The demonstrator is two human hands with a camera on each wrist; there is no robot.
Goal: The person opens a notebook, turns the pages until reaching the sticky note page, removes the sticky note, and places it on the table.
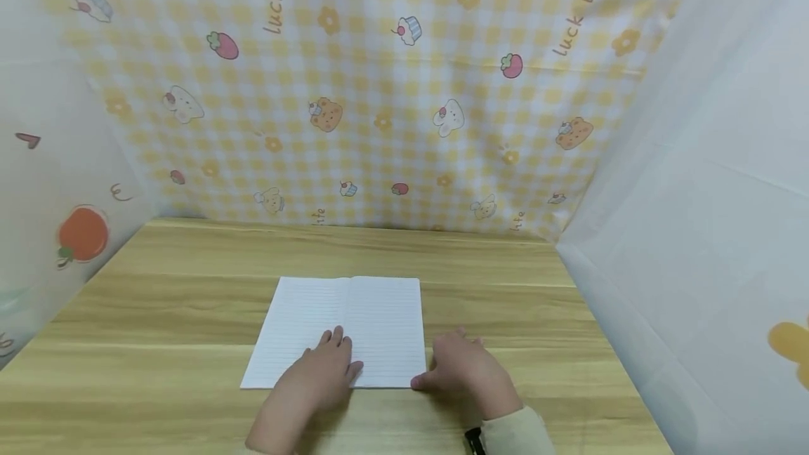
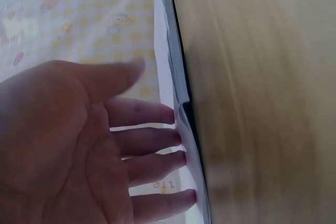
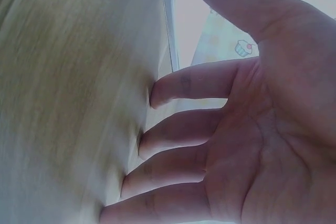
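An open notebook [image 1: 387, 314] with white lined pages lies flat on the wooden table. My left hand [image 1: 325, 371] rests on it near the centre fold, fingers stretched forward. In the left wrist view, the fingertips of that left hand [image 2: 105, 145] touch the page and the thumb stands apart from it. My right hand [image 1: 464, 367] is beside the notebook's lower right corner, its thumb at that corner. In the right wrist view, the fingertips of the right hand [image 3: 226, 140] rest on the table, spread and slightly bent, holding nothing. The thumb tip is cut off there.
The wooden table [image 1: 505, 286] extends around the notebook on all sides. A yellow checked cloth [image 1: 379, 90] with cartoon prints hangs behind it. Pale sheets [image 1: 708, 195] stand along the sides. A small black object [image 1: 474, 439] shows by the right sleeve.
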